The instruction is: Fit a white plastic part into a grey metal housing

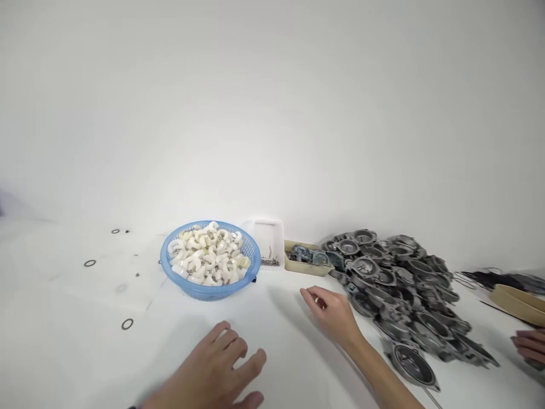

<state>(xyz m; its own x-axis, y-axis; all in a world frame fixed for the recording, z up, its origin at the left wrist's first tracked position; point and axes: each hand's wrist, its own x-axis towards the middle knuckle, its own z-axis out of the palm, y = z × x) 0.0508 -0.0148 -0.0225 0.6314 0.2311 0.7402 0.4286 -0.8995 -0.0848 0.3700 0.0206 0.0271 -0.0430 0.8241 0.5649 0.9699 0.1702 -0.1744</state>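
My left hand point(217, 363) is over the white table in front of the blue basket, its fingers bent but apart, with nothing seen in them. My right hand point(330, 315) is held near the tan tray point(293, 265), its thumb and fingertips drawn together in a pinch. Whatever is between those fingertips, if anything, is too small or hidden to make out. Behind my left hand stands the blue basket point(208, 292), heaped with white curved plastic pieces point(208, 253). Dark grey round metal housings point(395, 284) lie piled to the right of my right hand.
A white tray point(269, 233) with thin metal pins point(270, 260) stands between basket and tan tray. The tan tray contains greenish-grey parts point(313, 255). Dark rings point(127, 324) lie at left. Another person's hand point(530, 345) shows at the right edge near a tan container point(517, 304).
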